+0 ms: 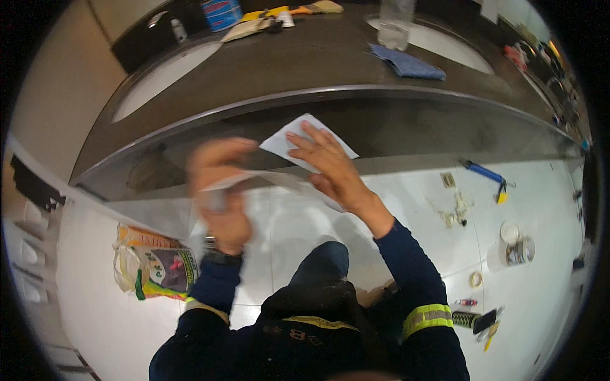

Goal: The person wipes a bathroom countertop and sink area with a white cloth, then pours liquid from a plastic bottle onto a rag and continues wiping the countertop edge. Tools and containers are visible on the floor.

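A white, paper-like sheet (pixel 283 143) lies under the spread fingers of my right hand (pixel 327 159), in front of the dark counter's front panel. From below that hand a curved white strip (pixel 279 179) bows across to my left hand (pixel 219 190). Whether strip and sheet are one piece I cannot tell. My left hand is smeared by motion, its fingers and thumb curled around the strip's left end. My right thumb rests by the strip's other end.
The dark countertop (pixel 286 70) holds two white basins, a blue cloth (pixel 406 62), a clear container (pixel 394 28), a blue can (pixel 221 13) and brushes. On the white floor are a plastic bag (pixel 166 270), a blue caulking gun (pixel 484 171), a tape roll (pixel 476 279) and a tub (pixel 520 251).
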### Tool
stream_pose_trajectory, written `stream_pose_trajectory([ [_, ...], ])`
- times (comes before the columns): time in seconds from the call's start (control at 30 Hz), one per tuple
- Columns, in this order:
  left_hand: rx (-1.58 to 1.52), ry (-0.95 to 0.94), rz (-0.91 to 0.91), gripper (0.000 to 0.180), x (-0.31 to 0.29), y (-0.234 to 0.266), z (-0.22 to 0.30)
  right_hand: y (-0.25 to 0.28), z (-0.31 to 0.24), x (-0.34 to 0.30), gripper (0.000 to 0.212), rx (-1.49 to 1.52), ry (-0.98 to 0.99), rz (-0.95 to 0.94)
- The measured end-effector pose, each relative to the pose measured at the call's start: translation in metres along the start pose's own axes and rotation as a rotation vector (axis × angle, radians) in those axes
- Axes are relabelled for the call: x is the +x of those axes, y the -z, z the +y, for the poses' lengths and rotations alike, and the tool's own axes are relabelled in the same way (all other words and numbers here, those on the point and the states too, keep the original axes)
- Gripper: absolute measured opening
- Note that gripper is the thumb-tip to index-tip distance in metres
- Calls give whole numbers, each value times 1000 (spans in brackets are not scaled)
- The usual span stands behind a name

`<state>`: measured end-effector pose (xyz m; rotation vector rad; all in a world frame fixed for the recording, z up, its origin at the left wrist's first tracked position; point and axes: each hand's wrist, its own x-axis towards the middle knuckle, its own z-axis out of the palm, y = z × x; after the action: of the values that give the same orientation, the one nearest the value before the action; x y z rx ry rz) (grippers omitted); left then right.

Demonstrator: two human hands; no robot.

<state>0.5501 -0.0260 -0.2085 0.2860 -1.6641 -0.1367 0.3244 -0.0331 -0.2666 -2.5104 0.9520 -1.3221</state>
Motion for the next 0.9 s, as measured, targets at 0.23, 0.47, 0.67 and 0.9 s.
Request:
stream_pose_trajectory([
  [0.23,-173,473,124,21,-42,-82,0,5,-9,2,98,612,-136,147],
  [0.47,-130,135,158,44,-68,-115,-27,6,-1,-6,40,807,-292,268],
  [0.67,355,27,-116,72,-98,-141,-72,15,25,-13,51,991,-462,548],
  [0.9,450,30,101,62,-71,-86,-87,75,-59,0,63,58,-108,495],
])
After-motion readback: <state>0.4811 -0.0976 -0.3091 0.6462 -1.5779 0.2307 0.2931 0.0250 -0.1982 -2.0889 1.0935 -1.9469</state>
